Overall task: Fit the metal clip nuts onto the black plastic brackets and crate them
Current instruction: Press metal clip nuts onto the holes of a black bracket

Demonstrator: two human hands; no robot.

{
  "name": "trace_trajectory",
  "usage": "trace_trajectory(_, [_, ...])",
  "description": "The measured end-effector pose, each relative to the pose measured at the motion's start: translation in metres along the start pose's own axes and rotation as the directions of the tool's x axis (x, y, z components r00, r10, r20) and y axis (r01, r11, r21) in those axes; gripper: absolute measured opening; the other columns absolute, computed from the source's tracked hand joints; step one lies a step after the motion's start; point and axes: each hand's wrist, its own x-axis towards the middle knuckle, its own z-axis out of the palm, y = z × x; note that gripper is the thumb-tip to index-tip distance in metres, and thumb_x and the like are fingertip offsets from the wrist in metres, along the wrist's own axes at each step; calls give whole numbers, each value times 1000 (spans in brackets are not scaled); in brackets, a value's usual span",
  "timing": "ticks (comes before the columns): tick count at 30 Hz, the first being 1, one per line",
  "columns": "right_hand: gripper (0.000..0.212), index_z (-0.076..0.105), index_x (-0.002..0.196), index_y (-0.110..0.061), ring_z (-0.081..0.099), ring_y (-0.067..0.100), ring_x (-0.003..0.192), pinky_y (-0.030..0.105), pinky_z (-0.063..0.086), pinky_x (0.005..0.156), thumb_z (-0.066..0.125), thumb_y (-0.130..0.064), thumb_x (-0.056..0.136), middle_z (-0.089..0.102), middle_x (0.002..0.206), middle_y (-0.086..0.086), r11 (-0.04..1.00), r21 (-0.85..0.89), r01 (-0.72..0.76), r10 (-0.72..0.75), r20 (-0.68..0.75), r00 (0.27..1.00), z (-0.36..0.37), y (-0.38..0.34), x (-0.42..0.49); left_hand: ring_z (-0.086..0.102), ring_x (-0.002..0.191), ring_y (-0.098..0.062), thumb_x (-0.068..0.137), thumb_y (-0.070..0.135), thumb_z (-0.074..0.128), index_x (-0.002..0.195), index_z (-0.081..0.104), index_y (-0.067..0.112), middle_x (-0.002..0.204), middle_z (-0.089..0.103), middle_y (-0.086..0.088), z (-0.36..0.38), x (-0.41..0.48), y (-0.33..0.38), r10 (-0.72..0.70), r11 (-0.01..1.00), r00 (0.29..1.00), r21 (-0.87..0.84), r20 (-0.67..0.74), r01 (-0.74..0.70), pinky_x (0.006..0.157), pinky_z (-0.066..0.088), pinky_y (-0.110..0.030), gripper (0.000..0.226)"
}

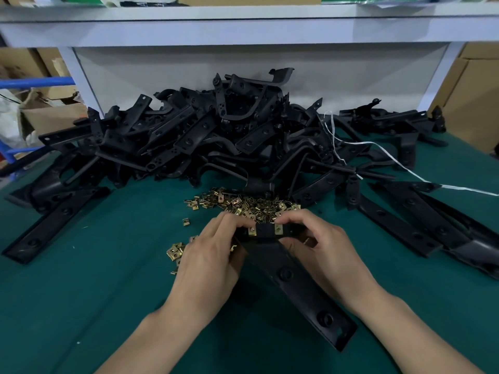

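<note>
a green table (108, 292) fills the lower view, with a white shelf (243, 31) running across above its far edge and cardboard boxes (475, 95) off to the sides. a big pile of brackets (216, 136), all black plastic, lies heaped along the back of the table, and a few long ones are spread flat at the left and right. one bracket (291, 282) lies slanted in front of the person, near end on the table, far end raised between both hands. the left hand (208, 260) has its fingers curled over that far end, grasping it. the right hand (324, 252) grips the same end from the other side, fingers bent, thumb underneath. a white string (391, 157) trails across the pile's right part. a heap of clip nuts (243, 205), brass-coloured, sits just beyond the hands, touching the pile's front. a smaller cluster of nuts (175, 251) lies beside the left hand. two fitted nuts (252, 231) sit side by side on the bracket's far end, between the fingertips. a single nut (185, 222) lies apart to the left.
</note>
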Motion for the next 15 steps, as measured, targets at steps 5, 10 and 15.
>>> trace_trajectory(5, [32,54,110,-54,64,5,81,32,54,73,54,-63,80,64,106,-32,998,-56,-30,32,21,999,-1,1,-2,62,87,-10,84,6,72,129,54,27,117,59,13,2,-1,0,-34,999,998,2,52,34,68,56,-45,53])
trace_trajectory(10, [40,48,118,-60,64,3,87,33,54,75,47,-69,79,55,118,-41,994,-97,-42,47,51,998,-1,1,-4,59,87,-6,83,8,71,130,57,26,116,54,18,-1,1,-1,-38,999,996,-2,79,39,68,56,-42,52])
trace_trajectory(15, [41,48,124,-58,62,3,88,29,53,73,46,-65,84,56,120,-37,992,-124,-16,26,77,997,-3,-5,-6,61,85,-7,83,5,68,128,56,29,112,52,21,-1,1,-1,-29,999,996,-41,90,33,68,56,-42,52])
